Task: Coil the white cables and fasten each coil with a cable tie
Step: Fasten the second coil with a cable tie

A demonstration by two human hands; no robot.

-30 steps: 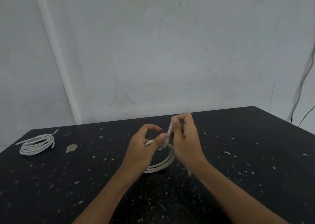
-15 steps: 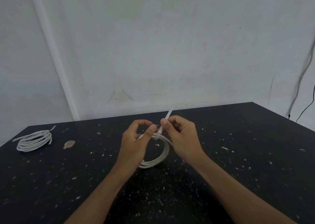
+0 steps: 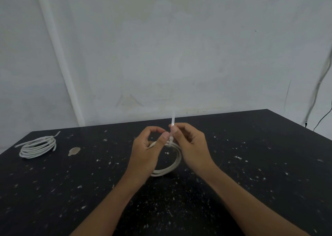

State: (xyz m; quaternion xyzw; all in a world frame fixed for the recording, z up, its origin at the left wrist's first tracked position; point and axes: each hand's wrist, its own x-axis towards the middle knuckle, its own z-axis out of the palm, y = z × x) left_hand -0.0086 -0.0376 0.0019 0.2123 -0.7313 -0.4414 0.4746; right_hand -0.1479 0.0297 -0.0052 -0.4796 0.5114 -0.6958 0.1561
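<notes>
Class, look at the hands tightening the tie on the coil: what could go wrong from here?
1. The right hand pinches only the thin tail of the cable tie; it might slip out.
2. The left hand holds the coil at one spot, so the loops could spread apart before the tie cinches.

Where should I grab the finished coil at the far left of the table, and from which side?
Judging by its pose, take the finished coil across its bundled strands on the near right arc, coming from above and the right. It lies flat on the table, so pinch the whole bundle; avoid the loose end sticking out at its far right.
</notes>
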